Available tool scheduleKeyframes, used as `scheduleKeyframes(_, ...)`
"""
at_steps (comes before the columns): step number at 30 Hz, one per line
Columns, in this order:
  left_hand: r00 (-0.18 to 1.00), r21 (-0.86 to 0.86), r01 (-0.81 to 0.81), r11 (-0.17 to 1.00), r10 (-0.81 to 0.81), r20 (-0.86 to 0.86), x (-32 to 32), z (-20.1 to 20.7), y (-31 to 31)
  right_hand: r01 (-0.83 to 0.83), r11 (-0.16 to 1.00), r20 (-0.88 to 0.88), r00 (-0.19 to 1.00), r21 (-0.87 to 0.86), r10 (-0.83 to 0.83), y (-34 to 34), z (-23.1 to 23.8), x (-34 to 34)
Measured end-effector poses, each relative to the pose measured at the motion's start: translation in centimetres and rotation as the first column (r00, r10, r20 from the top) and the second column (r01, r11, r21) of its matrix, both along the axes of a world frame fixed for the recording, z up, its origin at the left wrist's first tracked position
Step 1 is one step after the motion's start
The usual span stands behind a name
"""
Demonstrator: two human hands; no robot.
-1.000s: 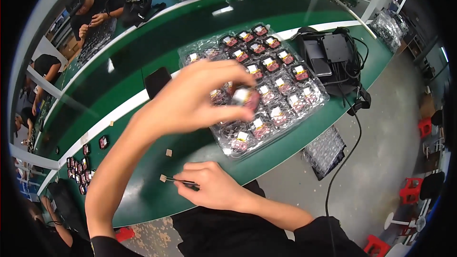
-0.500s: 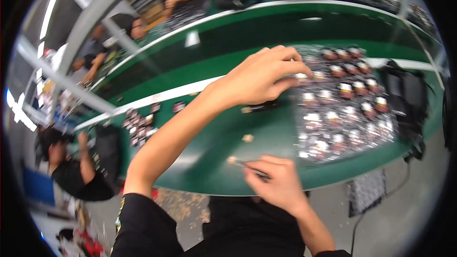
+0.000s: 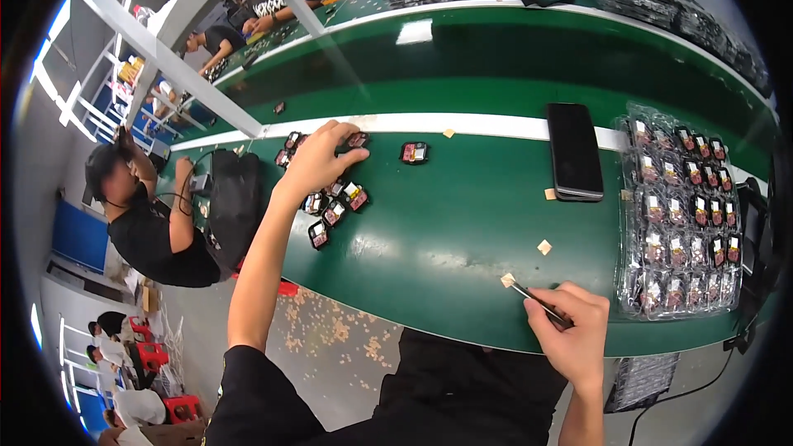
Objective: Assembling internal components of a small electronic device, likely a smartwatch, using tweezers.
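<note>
My left hand [image 3: 318,161] reaches over a loose group of small black-rimmed square parts [image 3: 333,213] on the green table. Its thumb and fingers close round one such small square part [image 3: 357,141] at the far side of the group. Another single part [image 3: 414,153] lies just to the right. My right hand [image 3: 574,322] grips slim metal tweezers [image 3: 541,304] near the table's front edge. At their tip is a small beige square piece [image 3: 507,280], low over the table or touching it; I cannot tell which.
A clear plastic tray [image 3: 621,281] filled with rows of similar parts stands at the right. Left of it lies a black phone [image 3: 576,153]. Beige scraps [image 3: 544,247] dot the table. A black bag [image 3: 234,206] and a seated person [image 3: 157,223] are at the left.
My left hand has gone from the plastic tray to the loose parts on the left and closed on one. My right hand keeps the tweezers. The view has turned left.
</note>
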State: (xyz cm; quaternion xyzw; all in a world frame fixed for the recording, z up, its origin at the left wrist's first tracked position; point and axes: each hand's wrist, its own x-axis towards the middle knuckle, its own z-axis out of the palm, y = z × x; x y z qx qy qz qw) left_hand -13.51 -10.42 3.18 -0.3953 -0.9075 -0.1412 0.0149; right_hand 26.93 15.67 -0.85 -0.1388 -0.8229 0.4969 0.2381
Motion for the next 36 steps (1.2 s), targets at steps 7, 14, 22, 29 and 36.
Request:
scheduleKeyframes(7,0.991,0.119,0.133,0.984,-0.134,-0.003,4.5,0.4,2.6,0.051,0.998,0.026,0.998,0.034,-0.052,-0.1,0.3,0.1)
scheduleKeyframes(14,0.768,0.373,0.467,0.802,-0.577,0.278,15.4,0.1,5.7,0.074,0.994,0.032,0.997,-0.086,-0.071,0.7,0.1,-0.1)
scheduleKeyframes(22,0.743,0.375,0.500,0.781,-0.609,0.278,19.4,-1.6,6.9,0.038,0.992,0.051,0.998,-0.123,-0.032,0.8,0.1,0.3)
scheduleKeyframes(29,0.842,0.247,0.465,0.850,-0.510,0.172,19.8,-2.7,6.2,0.026,0.994,0.026,0.999,-0.106,-0.023,0.7,0.2,0.2)
scheduleKeyframes(36,0.792,0.322,0.498,0.805,-0.573,0.209,20.0,-3.2,6.6,-0.118,0.989,0.003,0.993,-0.087,0.119,1.1,0.3,-1.3)
